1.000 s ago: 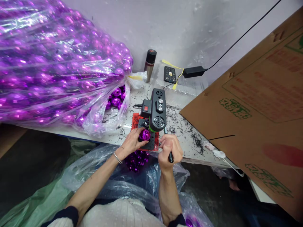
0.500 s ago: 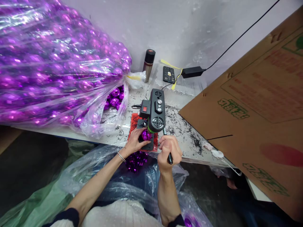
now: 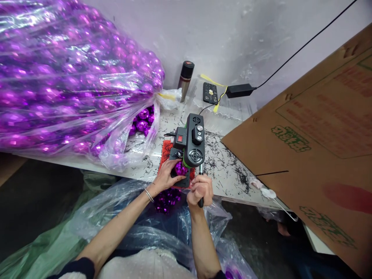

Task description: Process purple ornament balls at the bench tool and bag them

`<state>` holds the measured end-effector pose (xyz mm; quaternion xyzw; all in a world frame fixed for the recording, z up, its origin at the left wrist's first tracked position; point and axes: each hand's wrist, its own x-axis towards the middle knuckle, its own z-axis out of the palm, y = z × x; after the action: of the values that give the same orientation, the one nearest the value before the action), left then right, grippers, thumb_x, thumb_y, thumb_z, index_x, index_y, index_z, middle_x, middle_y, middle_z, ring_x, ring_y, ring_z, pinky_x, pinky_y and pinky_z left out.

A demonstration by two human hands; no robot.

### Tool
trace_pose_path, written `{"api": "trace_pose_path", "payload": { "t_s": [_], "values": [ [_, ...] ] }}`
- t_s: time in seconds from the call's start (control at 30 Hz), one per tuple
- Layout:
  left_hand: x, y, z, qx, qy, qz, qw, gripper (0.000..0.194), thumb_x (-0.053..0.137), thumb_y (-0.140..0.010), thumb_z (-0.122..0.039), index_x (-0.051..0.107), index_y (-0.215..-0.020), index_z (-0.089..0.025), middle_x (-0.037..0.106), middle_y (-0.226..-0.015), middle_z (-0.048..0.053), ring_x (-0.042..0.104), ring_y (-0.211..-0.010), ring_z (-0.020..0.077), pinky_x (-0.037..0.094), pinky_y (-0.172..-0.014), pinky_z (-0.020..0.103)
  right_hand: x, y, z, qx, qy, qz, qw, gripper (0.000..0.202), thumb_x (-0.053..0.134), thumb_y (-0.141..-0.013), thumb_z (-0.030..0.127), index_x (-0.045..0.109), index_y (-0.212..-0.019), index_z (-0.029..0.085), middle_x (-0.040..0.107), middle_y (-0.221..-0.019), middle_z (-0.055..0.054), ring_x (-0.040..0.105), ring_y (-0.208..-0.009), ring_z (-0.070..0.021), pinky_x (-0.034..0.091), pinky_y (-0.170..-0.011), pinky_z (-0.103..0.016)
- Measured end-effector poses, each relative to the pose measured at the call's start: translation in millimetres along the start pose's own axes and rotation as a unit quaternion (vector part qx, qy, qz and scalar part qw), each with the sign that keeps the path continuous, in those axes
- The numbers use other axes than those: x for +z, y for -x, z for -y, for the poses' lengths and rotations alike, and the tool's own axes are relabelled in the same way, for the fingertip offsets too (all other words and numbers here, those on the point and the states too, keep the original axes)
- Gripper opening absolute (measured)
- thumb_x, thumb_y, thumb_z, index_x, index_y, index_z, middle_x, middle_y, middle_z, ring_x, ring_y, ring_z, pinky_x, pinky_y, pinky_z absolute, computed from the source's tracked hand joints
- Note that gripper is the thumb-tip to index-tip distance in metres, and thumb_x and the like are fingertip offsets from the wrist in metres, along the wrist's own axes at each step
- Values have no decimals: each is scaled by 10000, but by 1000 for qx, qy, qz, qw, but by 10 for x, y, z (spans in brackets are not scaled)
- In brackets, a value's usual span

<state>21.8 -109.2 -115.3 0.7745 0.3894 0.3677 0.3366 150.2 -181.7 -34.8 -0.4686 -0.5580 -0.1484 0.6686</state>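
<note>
The glossy purple ball (image 3: 181, 168) is positioned over the black base plate (image 3: 183, 183) of the press (image 3: 195, 139), beside the front end of its head; contact with the head is not discernible. The press has a black housing with green trim and a red switch; its lever (image 3: 200, 169), black at the grip, extends toward the near side

1. Wall (image 3: 232, 38): rises behind the worktop (image 3: 223, 188); pale grey, tinted lilac toward the left, with a slightly glossy, marked surface.
2. Worktop: white surface; the front edge slopes downward from left to right across the view. A narrow blue strip shows beneath the left part of that edge.
3. Floor (image 3: 247, 236): dark, visible below the worktop at both sides; surface detail is too dim to tell.
4. White panel (image 3: 321, 240): located at lower right, partly hidden.
5. Lighting: diffuse and bright on wall and worktop; shadowed at floor level.
</note>
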Motion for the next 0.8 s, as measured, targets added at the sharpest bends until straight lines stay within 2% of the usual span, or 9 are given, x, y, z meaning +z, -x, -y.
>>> {"api": "trace_pose_path", "payload": {
  "t_s": [0.33, 0.53, 0.8],
  "values": [
    [-7, 11, -53, -2, 3, 3, 1000, 647, 840, -916, -571, 672, -1429, -216, 763, -1366, 168, 711, -1304, 381, 532, -1186, 593, 0, 114, -23, 27, -11, -4, 1000, 413, 376, -1131, 284, 492, -737, 246, 571, -736, 32, 561, -592, -124, 546, -698, -349],
    [-6, 10, -55, -2, -1, 4, 1000, 641, 842, -912, -574, 675, -1423, -225, 766, -1358, 161, 716, -1293, 380, 531, -1181, 589, -11, 146, -52, 36, -26, -2, 999, 413, 388, -1129, 298, 496, -734, 247, 572, -732, 22, 549, -577, -131, 506, -637, -348],
    [9, 5, -34, 1, 8, 1, 1000, 650, 822, -921, -611, 684, -1419, -216, 759, -1369, 167, 705, -1313, 381, 523, -1190, 589, 34, 169, -124, 6, -26, -18, 999, 421, 387, -1132, 301, 493, -728, 248, 546, -711, 29, 545, -564, -131, 483, -623, -344]
  ]
}}
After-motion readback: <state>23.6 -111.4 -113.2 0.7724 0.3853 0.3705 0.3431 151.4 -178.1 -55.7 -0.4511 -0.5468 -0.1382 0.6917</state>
